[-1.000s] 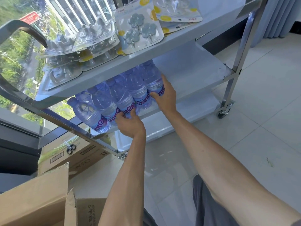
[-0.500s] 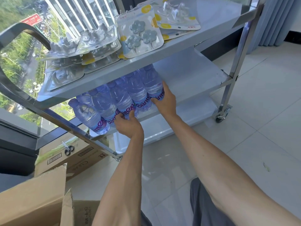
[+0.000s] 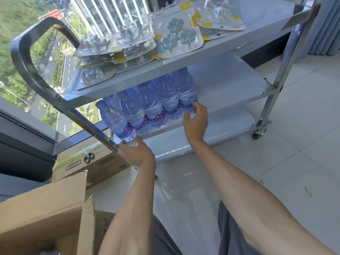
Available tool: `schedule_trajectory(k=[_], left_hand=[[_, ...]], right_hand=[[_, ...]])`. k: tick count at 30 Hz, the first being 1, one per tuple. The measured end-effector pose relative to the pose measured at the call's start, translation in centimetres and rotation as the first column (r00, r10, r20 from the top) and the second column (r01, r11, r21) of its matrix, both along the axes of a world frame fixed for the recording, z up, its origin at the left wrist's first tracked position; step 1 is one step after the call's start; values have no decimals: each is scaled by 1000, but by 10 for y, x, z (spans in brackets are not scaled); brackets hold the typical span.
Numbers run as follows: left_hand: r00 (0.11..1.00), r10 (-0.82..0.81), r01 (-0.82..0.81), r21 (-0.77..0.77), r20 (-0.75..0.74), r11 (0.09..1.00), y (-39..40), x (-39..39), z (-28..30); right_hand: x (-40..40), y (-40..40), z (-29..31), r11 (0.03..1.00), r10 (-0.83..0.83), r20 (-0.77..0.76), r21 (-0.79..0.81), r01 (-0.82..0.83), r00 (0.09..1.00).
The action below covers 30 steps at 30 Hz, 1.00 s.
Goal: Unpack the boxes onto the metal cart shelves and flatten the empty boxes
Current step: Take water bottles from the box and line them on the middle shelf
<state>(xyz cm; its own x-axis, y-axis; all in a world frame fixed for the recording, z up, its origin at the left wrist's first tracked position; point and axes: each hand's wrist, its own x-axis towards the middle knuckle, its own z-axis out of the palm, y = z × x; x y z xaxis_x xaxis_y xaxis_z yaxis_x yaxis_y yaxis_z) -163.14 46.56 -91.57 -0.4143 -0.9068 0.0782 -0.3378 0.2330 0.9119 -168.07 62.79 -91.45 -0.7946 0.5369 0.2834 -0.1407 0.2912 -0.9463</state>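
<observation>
A shrink-wrapped pack of water bottles (image 3: 152, 105) with purple labels lies on the middle shelf (image 3: 226, 85) of the metal cart, at its left end. My left hand (image 3: 137, 153) grips the pack's near left corner, thumb on the base of the outermost bottle. At the pack's right end, the loosely curled fingertips of my right hand (image 3: 196, 120) touch the last bottle's label. An open cardboard box (image 3: 42, 208) stands at the lower left, flaps up.
The top shelf (image 3: 257, 24) holds several blister packs of hooks (image 3: 176, 34). A closed carton (image 3: 103, 162) with scissors (image 3: 89, 157) on it sits by the window, under the cart handle (image 3: 24, 57). The cart's bottom shelf (image 3: 230, 124) and a caster (image 3: 259, 133) show at right.
My left hand slid left along the pack to its outer corner. My right hand eased back from pressing the pack's right end; its fingers now curl loosely.
</observation>
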Motion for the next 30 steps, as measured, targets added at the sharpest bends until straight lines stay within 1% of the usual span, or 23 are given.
schedule_trajectory(k=[2, 4, 6, 7, 11, 14, 16, 22, 27, 29, 30], left_hand=[[1000, 28, -28, 10, -2, 1000, -20, -1, 4], [999, 11, -11, -9, 40, 1000, -36, -4, 7], [998, -30, 33, -50, 60, 998, -49, -6, 10], [997, -58, 62, -67, 59, 996, -52, -7, 10], [994, -108, 109, -41, 12, 993, -62, -9, 11], [992, -120, 121, 22, -38, 992, -64, -11, 9], [991, -123, 125, 32, -60, 992, -68, -12, 7], [975, -211, 212, 7, -61, 977, -78, -12, 7], [974, -225, 225, -17, -27, 974, -77, -13, 8], [961, -274, 272, -48, -27, 961, -75, -13, 7], [947, -317, 314, -64, -50, 947, -74, -14, 7]], right_hand=[[6, -18, 0, 990, 139, -20, -17, -139, 990], [11, -39, 1, 958, 287, 12, -10, -287, 958], [13, -60, 0, 926, 376, 53, 7, -377, 925], [13, -68, -1, 920, 390, 61, 18, -392, 919], [10, -85, -8, 934, 341, 84, 82, -347, 936], [6, -82, -17, 945, 301, 141, 93, -315, 943], [7, -83, -23, 945, 296, 161, 96, -313, 942], [4, -92, -27, 958, 259, 195, 71, -277, 946], [3, -95, -26, 960, 253, 211, 68, -273, 944], [1, -95, -25, 959, 254, 218, 70, -274, 942], [0, -95, -24, 960, 251, 224, 69, -273, 942]])
